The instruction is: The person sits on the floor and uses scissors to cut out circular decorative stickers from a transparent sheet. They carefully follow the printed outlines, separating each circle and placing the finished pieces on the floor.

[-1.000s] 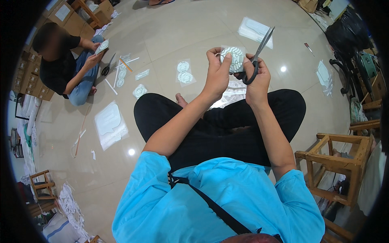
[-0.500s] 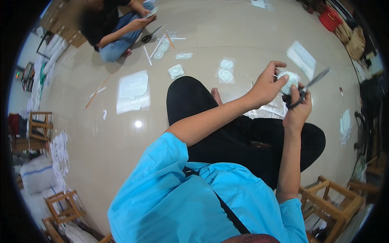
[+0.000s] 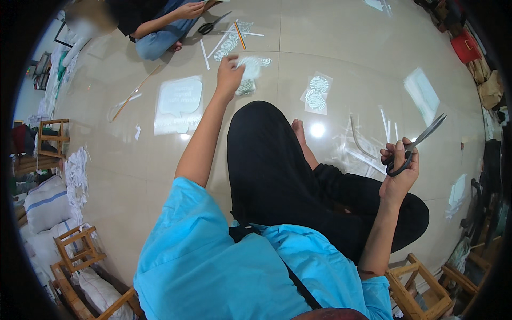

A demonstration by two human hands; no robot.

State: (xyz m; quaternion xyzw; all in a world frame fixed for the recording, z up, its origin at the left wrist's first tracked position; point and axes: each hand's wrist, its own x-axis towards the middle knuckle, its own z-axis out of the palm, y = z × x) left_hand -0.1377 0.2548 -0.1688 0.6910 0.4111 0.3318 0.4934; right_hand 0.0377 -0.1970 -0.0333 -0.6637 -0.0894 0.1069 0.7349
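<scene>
Left hand (image 3: 228, 80) — pinching a pale, patterned piece (image 3: 250, 67), motion-blurred, just over a similar pad (image 3: 246, 88) on glossy tile (image 3: 352, 64). Farther right, two round ribbed discs (image 3: 316, 99), clear film around. Right hand (image 3: 399, 170) — curled firmly round black-handled metal scissors (image 3: 425, 137).

A person in a bright blue shirt (image 3: 224, 272) and black trousers (image 3: 264, 149) is sitting on a glossy beige tiled floor (image 3: 357, 48). The left-hand grip (image 3: 229, 76) is holding a blurred, round, white-and-green patterned piece (image 3: 249, 68) over a small patterned stack in similar colours (image 3: 246, 87); blur is hiding whether they are touching. The right-hand grip (image 3: 399, 161) is holding black-handled metal scissors (image 3: 428, 131), blades pointing toward the upper right. A clear plastic sheet with two patterned discs (image 3: 329, 84) is lying between the hands. Thin white strips (image 3: 205, 55) and an orange stick (image 3: 240, 36) are lying near a jeans-clad co-worker (image 3: 157, 44).
</scene>
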